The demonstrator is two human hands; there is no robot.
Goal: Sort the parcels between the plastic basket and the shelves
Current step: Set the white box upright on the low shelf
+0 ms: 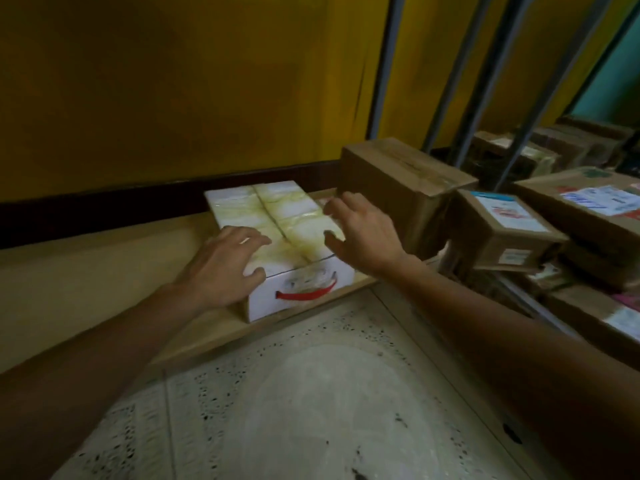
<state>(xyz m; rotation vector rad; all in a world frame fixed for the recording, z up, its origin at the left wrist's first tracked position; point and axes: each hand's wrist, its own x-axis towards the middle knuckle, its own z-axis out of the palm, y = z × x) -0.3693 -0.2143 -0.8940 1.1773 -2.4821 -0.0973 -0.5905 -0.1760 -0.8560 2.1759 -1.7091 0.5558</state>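
Blur makes the print on the front of the squarish white cardboard parcel [277, 216] unreadable above a curved red mark [306, 294]; glossy yellowish tape crosses its top; it lies on the low pale wooden shelf [104, 271], just beside a brown cardboard box [398, 181]; the left hand [225, 265] rests on its near left corner, fingers spread, gripping nothing; the right hand [363, 233] is splayed wide over its right edge, contact unclear.
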